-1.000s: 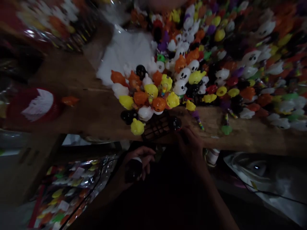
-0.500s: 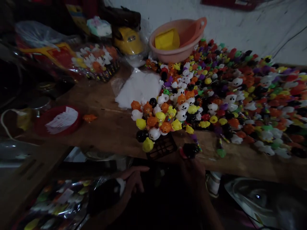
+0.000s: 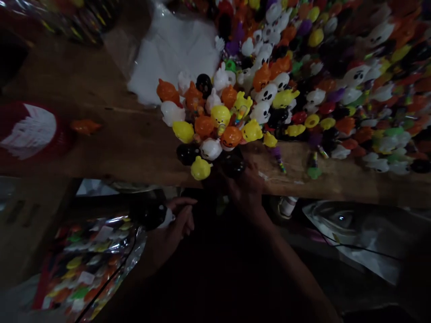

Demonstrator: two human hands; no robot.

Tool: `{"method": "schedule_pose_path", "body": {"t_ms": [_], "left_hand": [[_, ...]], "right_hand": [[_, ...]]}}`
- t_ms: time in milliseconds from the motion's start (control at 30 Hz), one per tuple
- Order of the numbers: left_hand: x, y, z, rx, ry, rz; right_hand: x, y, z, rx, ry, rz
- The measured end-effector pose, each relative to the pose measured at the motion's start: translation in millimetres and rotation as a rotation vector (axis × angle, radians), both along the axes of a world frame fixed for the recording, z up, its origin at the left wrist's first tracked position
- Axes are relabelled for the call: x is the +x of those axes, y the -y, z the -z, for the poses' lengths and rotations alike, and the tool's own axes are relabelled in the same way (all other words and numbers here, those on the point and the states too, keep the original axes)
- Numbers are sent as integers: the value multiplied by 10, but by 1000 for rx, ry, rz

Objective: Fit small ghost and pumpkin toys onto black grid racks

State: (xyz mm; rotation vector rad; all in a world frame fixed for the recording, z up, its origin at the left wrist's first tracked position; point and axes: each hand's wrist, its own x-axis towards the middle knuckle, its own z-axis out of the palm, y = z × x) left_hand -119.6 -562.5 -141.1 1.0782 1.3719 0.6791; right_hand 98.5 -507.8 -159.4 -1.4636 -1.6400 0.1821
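Observation:
My right hand is at the table's front edge, fingers closed around a glossy black toy. This toy is among a cluster of head-shaped toys standing in a dark grid rack, now mostly hidden; a yellow toy and a white toy are close by. My left hand hovers below the table edge with curled fingers. From its left side protrude a dark round toy and something white, apparently gripped, though dim light hides the exact grip.
A large heap of coloured toys covers the table's right side. White plastic bags lie behind the cluster. A red dish with paper slips and an orange toy are at left. Bagged toys sit lower left.
My right hand has moved left and forward, bringing the black toy from the rack's right side into the cluster. My left hand stays below the edge. The camera has tilted downward.

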Motion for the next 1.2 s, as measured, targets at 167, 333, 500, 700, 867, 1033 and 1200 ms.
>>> {"method": "schedule_pose_path", "body": {"t_ms": [167, 333, 500, 700, 867, 1033, 1200], "left_hand": [[7, -21, 58, 43, 11, 16], [93, 11, 38, 55, 44, 41], [171, -27, -26, 91, 98, 52], [215, -25, -15, 73, 140, 48], [221, -63, 0, 55, 148, 38], [235, -119, 17, 71, 142, 36], [245, -128, 35, 61, 113, 35]], "right_hand": [[-68, -43, 106, 19, -33, -26], [-27, -40, 176, 26, -1, -28], [-31, -69, 200, 58, 24, -25], [-57, -66, 176, 105, 51, -32], [-45, -46, 163, 123, 45, -48], [-24, -29, 184, 118, 40, -55], [-12, -21, 213, 71, 58, -74]]}}
